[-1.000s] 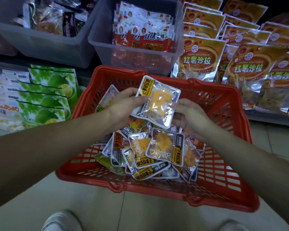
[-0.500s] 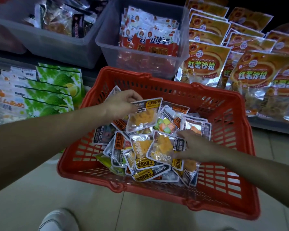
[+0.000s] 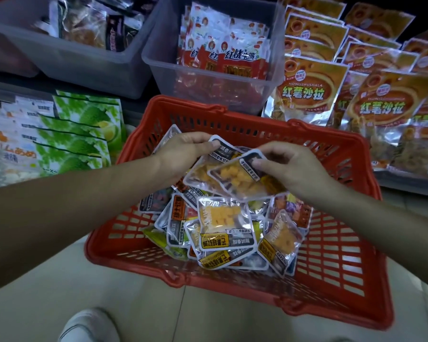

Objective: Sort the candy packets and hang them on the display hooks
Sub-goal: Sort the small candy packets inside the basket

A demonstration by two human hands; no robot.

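At centre frame, the left hand (image 3: 181, 154) pinches one yellow candy packet (image 3: 197, 174). The right hand (image 3: 292, 169) pinches a second packet (image 3: 242, 180) overlapping it, above a red basket (image 3: 245, 118) of packets.

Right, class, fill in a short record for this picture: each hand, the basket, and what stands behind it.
left hand: pinches a yellow-candy packet by its top edge
right hand: pinches a second packet, also yellow, overlapping the first
basket: red, on the floor, holds a loose pile of mixed packets
behind: clear bin of red packets; orange bags to its right
hooks: not in view
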